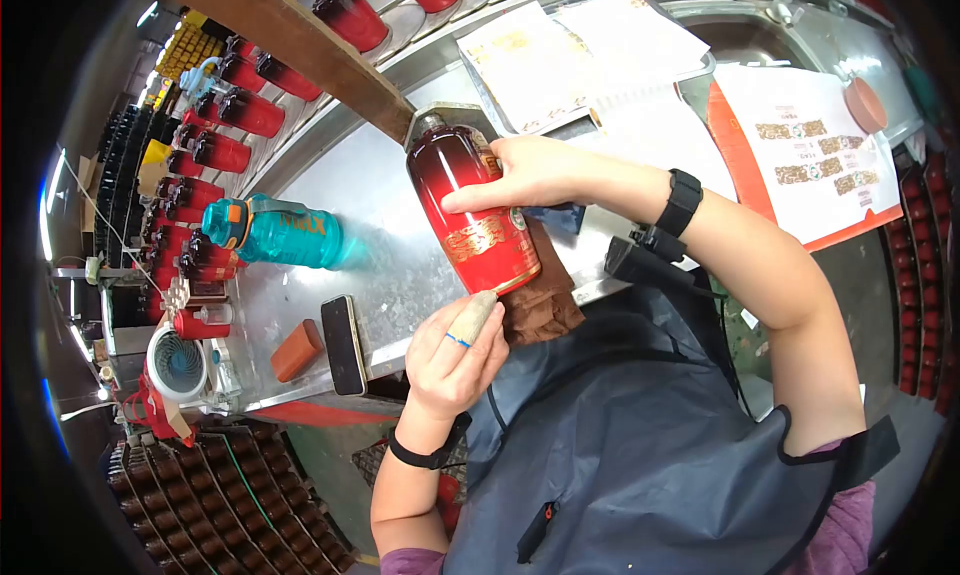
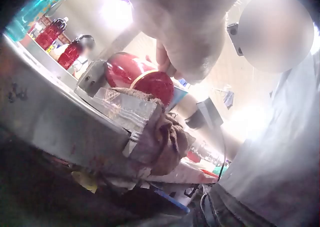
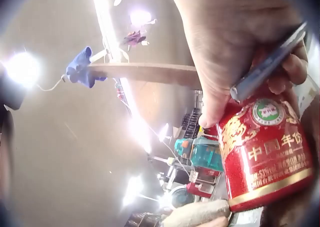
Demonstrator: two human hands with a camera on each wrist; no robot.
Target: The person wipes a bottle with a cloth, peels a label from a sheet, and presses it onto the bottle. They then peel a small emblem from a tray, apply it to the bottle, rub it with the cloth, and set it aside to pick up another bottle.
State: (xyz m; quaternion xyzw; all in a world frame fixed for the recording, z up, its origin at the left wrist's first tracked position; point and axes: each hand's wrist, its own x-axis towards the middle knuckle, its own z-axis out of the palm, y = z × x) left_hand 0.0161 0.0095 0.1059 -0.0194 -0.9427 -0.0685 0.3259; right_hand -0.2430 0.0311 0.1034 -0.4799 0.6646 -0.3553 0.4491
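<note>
A glossy red bottle with gold decoration (image 1: 478, 215) lies tilted, its dark neck against a metal support and its base toward the person. My right hand (image 1: 545, 173) grips its side, thumb across the front. In the right wrist view, a slim blue-grey tool (image 3: 267, 62) crosses the fingers of that hand (image 3: 240, 37) above the label. My left hand (image 1: 450, 360) touches the gold-edged base with a finger in a beige cover (image 1: 472, 318) banded in blue; that finger is fairly straight. Brown cloth (image 1: 540, 305) lies beneath and beside the bottle, also bunched in the left wrist view (image 2: 170, 144).
On the metal bench (image 1: 390, 265) are a teal drinking bottle (image 1: 290, 237), a phone (image 1: 344, 345) and a brown case (image 1: 297, 351). A wooden beam (image 1: 290, 40) slants above. Printed sheets (image 1: 520, 65) lie behind; more red bottles (image 1: 250, 113) stand at left.
</note>
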